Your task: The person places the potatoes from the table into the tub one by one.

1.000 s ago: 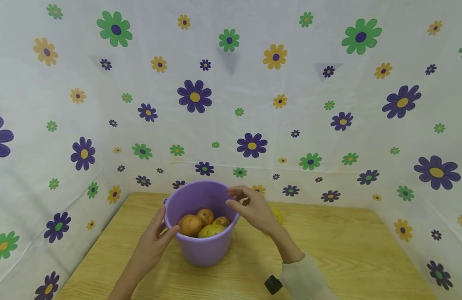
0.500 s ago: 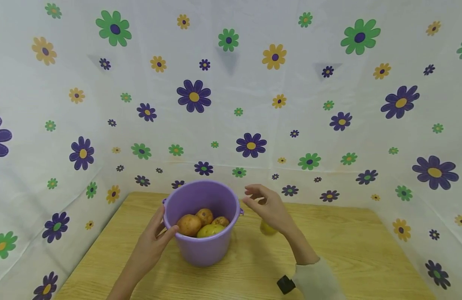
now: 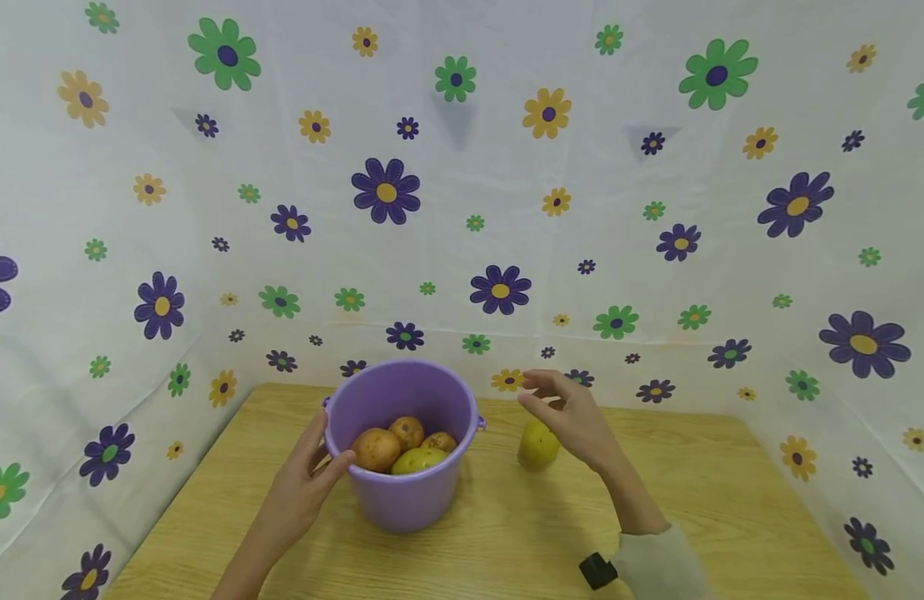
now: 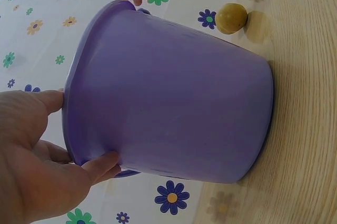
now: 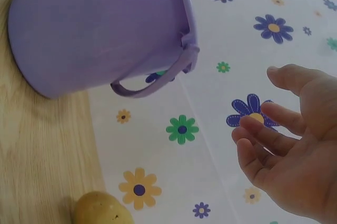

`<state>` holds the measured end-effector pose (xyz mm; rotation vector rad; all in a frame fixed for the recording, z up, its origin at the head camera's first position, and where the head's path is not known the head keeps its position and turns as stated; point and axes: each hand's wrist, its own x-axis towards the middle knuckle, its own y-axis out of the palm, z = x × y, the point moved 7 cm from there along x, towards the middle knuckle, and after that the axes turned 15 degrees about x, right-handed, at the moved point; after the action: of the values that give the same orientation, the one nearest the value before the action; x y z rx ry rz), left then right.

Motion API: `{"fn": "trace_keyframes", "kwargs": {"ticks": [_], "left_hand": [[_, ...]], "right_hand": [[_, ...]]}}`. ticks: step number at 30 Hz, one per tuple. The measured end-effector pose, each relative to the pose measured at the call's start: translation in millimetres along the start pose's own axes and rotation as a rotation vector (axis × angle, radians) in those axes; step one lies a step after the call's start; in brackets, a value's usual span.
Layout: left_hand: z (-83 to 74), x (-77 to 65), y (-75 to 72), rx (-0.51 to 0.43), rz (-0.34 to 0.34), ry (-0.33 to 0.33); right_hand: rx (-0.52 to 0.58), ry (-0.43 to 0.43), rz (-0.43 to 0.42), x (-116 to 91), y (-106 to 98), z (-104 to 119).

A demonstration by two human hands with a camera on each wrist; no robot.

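Note:
A purple bucket (image 3: pixel 407 500) stands upright on the table. Inside it lie several brown potatoes (image 3: pixel 376 450) and a smooth yellow-green fruit (image 3: pixel 419 461). My left hand (image 3: pixel 295 487) grips the bucket's left side, thumb at the rim and fingers against the outer wall, as the left wrist view shows. To the right of the bucket my right hand (image 3: pixel 574 421) hovers with loosely bent fingers, holding nothing. Behind and below that hand a speckled yellow fruit (image 3: pixel 537 444) sits on the table, apart from the fingers; its exact kind is unclear.
The wooden table (image 3: pixel 701 508) extends to both sides of the bucket. A white flowered cloth (image 3: pixel 447 250) hangs behind and along the sides. The bucket's handle (image 5: pixel 152 87) hangs down on its outside. A small black block (image 3: pixel 597 571) is by the right sleeve.
My right hand has moved right, from the bucket's right rim to above the yellow fruit, which now shows more fully. My left hand and the bucket have stayed in place.

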<state>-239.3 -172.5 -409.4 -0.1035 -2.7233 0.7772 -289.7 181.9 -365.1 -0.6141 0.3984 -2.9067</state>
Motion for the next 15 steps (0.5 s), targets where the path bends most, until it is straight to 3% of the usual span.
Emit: {"fn": "trace_keyframes", "kwargs": {"ticks": [15], "left_hand": [[2.5, 0.8, -0.8, -0.008, 0.003, -0.009]], "right_hand": [[-0.062, 0.033, -0.06, -14, -35, -14]]}}
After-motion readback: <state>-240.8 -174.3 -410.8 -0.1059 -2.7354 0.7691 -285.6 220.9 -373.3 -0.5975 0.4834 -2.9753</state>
